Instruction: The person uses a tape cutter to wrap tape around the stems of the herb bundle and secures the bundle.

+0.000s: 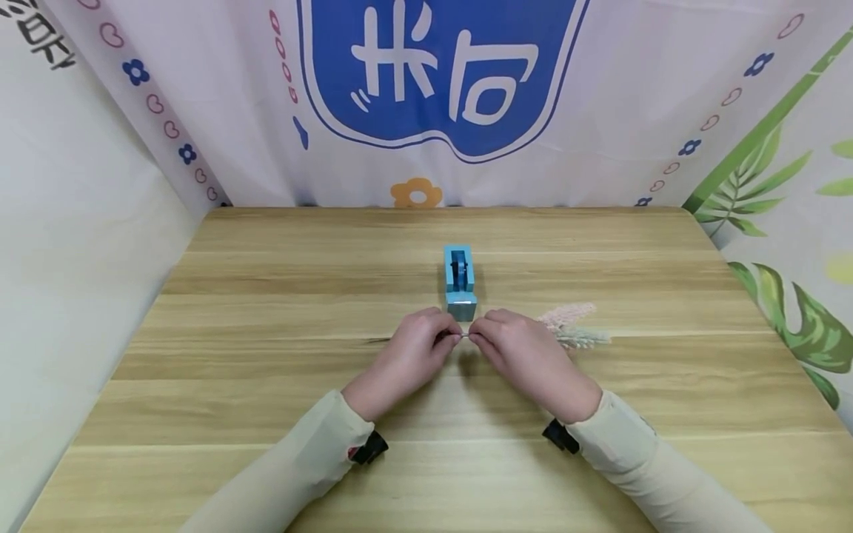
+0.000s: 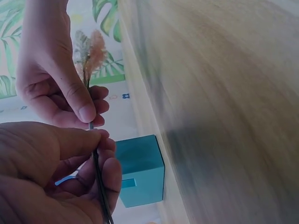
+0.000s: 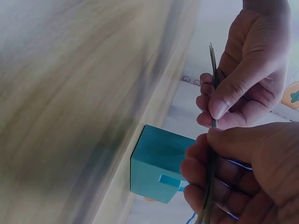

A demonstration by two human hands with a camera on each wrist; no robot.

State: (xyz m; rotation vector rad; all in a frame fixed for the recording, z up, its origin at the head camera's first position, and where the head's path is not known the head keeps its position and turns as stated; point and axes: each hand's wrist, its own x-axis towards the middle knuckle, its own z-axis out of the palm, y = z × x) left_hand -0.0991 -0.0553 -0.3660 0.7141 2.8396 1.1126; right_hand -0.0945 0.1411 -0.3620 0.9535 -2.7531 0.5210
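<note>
A bunch of dried flower stems (image 2: 103,196) runs sideways through both hands. Its fluffy pink plume (image 1: 566,314) and pale green sprig (image 1: 586,338) stick out beyond the right hand, while the thin bare ends (image 3: 212,58) poke past the left. My left hand (image 1: 416,344) pinches the stems between thumb and fingertips. Close beside it, my right hand (image 1: 520,352) pinches them too. A short greyish stretch shows between the fingertips; whether tape wraps it, I cannot tell. Just behind the hands stands a blue tape dispenser (image 1: 460,281), apart from them.
The wooden table (image 1: 266,311) extends around the hands to a curtain (image 1: 253,111) with a blue emblem at the back. Leaf-patterned cloth (image 1: 793,311) hangs on the right and white cloth (image 1: 80,222) on the left. Dark wrist cameras (image 1: 562,437) sit under both sleeves.
</note>
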